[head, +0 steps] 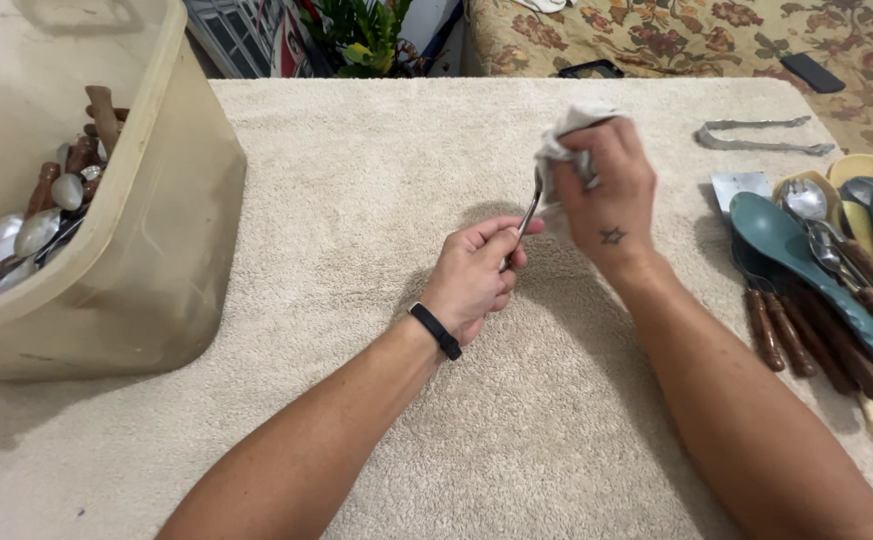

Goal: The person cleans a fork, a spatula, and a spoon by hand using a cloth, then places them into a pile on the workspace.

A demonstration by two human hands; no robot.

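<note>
My left hand (477, 275) grips the handle of a thin metal utensil (529, 212) that points up and away from me. My right hand (607, 190) holds a white cloth (569, 140) wrapped around the utensil's upper end, which is hidden inside the cloth. Both hands are above the middle of a beige towel (377, 200) that covers the table. A black band sits on my left wrist.
A translucent plastic bin (147, 240) at the left holds several spoons and wooden-handled utensils (42, 215). At the right lie several utensils, among them a teal spoon (807, 270), and metal tongs (762, 137). A floral sofa (697, 35) is behind.
</note>
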